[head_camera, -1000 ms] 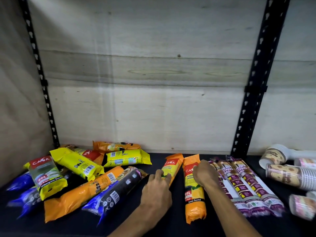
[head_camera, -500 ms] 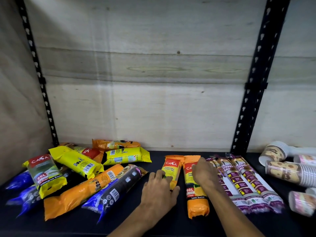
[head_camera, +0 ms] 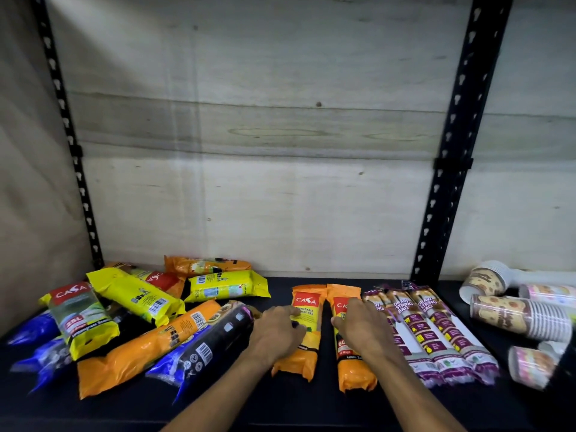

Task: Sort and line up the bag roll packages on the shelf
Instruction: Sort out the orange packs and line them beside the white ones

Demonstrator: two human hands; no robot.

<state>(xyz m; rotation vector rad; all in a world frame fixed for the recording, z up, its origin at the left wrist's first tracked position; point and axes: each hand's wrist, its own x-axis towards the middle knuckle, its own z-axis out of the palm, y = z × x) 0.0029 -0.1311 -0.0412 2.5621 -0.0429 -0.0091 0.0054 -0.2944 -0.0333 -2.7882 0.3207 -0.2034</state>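
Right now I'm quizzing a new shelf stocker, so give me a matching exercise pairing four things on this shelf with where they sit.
Things:
1. purple drawstring bag rolls
2. stacked paper cups
3. black roll with blue ends
4. yellow flat package

Places:
A. far right
B. against the back wall
C. just left of the left hand
D. just right of the right hand

Pairs: 1-D, 2-A, 3-C, 4-B

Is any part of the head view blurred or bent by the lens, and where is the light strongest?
Head view: light is strongest on the pale wooden back panel; the black slotted uprights lean outward from wide-angle distortion; the stacked paper cups at the right edge look smeared; the dark shelf board in front is dim.
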